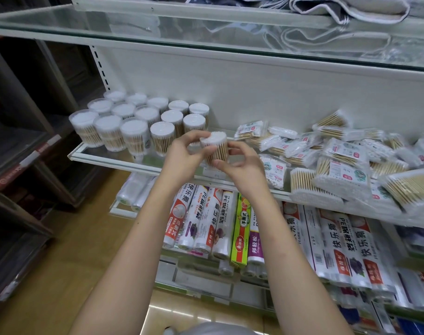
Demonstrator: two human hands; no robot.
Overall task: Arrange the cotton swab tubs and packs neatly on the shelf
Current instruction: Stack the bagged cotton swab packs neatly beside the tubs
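Note:
Both my hands hold one round clear tub of cotton swabs [217, 147], tilted, just in front of the glass shelf [104, 154]. My left hand [185, 153] grips its upper left side; my right hand [240, 163] pinches its lower right side. Several more tubs [136, 117] stand upright in rows at the shelf's left end. Flat packs of cotton swabs [339, 153] lie in a loose, overlapping heap across the right half of the shelf.
A glass shelf above [206, 32] carries folded cloths. Below, rolls of plastic wrap [206, 226] and a green box [241, 228] fill the lower shelf. Dark wooden shelving [19, 141] stands to the left, beside a wooden floor.

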